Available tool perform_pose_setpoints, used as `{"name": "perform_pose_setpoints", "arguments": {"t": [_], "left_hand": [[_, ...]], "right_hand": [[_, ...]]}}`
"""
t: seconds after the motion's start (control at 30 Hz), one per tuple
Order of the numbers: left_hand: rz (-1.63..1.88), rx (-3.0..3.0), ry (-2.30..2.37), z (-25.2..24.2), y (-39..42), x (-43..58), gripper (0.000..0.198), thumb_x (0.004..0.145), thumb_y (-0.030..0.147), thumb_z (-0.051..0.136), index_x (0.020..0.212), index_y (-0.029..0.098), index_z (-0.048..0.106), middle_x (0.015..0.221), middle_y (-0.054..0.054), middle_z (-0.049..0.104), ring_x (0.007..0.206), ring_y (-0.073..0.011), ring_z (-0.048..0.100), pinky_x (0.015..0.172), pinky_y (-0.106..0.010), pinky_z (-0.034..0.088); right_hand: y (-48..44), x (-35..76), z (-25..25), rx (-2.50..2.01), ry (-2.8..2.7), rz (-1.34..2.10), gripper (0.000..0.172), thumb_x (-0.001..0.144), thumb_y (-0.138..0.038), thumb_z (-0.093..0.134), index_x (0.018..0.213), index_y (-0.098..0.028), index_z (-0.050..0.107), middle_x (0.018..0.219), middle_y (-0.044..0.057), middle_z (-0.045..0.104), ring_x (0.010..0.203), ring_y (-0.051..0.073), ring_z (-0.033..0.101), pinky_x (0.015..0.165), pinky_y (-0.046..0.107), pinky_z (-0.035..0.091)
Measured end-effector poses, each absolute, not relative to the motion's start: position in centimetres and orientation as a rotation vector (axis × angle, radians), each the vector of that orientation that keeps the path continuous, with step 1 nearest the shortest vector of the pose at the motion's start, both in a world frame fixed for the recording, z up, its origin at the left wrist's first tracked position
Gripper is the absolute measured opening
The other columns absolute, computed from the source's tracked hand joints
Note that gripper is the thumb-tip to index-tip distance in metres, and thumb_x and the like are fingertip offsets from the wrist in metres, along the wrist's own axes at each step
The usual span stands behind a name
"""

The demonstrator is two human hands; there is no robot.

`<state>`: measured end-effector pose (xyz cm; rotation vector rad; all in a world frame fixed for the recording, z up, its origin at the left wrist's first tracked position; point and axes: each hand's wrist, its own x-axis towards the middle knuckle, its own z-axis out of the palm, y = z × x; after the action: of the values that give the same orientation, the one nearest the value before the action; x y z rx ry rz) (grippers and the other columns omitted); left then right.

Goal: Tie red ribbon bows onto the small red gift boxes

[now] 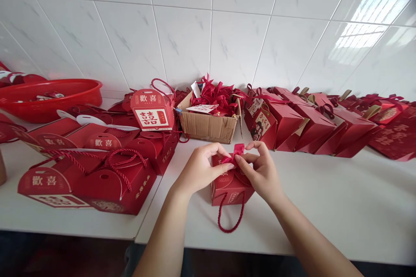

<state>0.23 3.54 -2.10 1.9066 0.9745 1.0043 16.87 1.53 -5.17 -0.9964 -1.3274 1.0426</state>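
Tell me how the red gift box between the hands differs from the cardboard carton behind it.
The gift box is red with print; the carton is brown. The left hand and right hand pinch a ribbon on the gift box; the carton stands open, heaped with red ribbons. The gift box has a rope handle; the carton shows none. Both rest on the white table.

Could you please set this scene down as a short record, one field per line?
Left hand: pinching a red ribbon between thumb and finger
Right hand: pinching the same ribbon
Under the hands: a red box on the white table
Cord handle: looped toward the person
Beyond the hands: a carton holding loose ribbons and a printed card
To the left: gift boxes, with a red basin farther back
To the right: bags in a row before the tiled wall
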Motion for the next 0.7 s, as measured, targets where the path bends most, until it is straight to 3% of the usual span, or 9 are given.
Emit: {"name": "perform_pose_setpoints", "arguments": {"t": [0.2,0.33,0.6,0.7], "left_hand": [[1.030,1.923,0.974,-2.3,3.7,0.4,0.008,0.078,0.025,0.064,0.076,0.017,0.062,0.082,-0.001,0.067,0.081,-0.0158,0.062,0.078,-0.027,0.047],[1.048,1.922,0.992,-2.5,3.9,0.4,0.005,0.077,0.023,0.065,0.075,0.018,0.063,0.082,0.000,0.067,0.082,-0.0148,0.062,0.078,-0.026,0.047],[1.074,1.934,1.038,-2.6,4.1,0.3,0.004,0.076,0.022,0.066,0.077,0.019,0.064,0.079,0.002,0.066,0.077,-0.0119,0.060,0.074,-0.022,0.046],[1.026,1.934,1.066,-2.5,4.0,0.0,0.008,0.077,0.026,0.066,0.080,0.020,0.066,0.081,0.002,0.067,0.078,-0.0121,0.060,0.074,-0.022,0.046]], "right_hand": [[1.4,16.9,-5.2,-1.054,-1.425,0.888,0.019,0.085,-0.035,0.059,0.087,-0.022,0.046,0.067,-0.001,0.066,0.056,0.010,0.051,0.050,0.021,0.038],[1.4,17.1,-4.9,-1.103,-1.550,0.662,0.009,0.085,-0.028,0.058,0.088,-0.020,0.062,0.083,0.003,0.068,0.072,0.013,0.058,0.066,0.025,0.046],[1.1,17.9,-3.9,-1.137,-1.757,0.700,0.019,0.083,-0.033,0.062,0.094,-0.021,0.071,0.101,0.007,0.063,0.092,0.019,0.062,0.076,0.028,0.051],[1.3,18.0,-4.1,-1.170,-1.741,0.719,0.017,0.083,-0.032,0.061,0.088,-0.021,0.072,0.103,0.008,0.061,0.096,0.019,0.061,0.083,0.031,0.050]]}}
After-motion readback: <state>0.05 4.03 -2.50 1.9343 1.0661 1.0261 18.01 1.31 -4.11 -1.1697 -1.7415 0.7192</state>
